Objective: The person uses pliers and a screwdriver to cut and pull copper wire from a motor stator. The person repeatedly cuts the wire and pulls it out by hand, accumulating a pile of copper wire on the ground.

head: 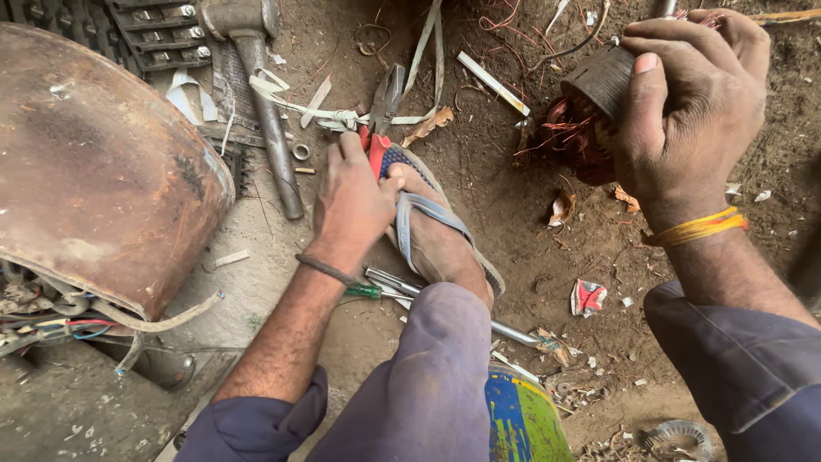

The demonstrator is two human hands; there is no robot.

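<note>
I see the right hand point(688, 111) clamped on the copper-wound coil point(590, 120), the left hand point(351, 201) closing on red-handled pliers point(380, 120); I judge cutting windings comes next, needing a firm grip.

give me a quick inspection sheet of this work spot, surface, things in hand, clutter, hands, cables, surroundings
surface: bare dirt ground, littered with scraps and wire bits
job's things: dark round motor part with copper winding, held off the ground; red-handled pliers lying by the foot
clutter: hammer, white strips, screwdriver with green handle, red and white wrapper
hands: right hand grips the motor part; left hand rests at the pliers' handles, grip unclear
cables: loose copper strands on the ground; coloured wires under the rusty cover
surroundings: rusty curved metal cover on the left; person's sandalled foot; painted tin below
</note>
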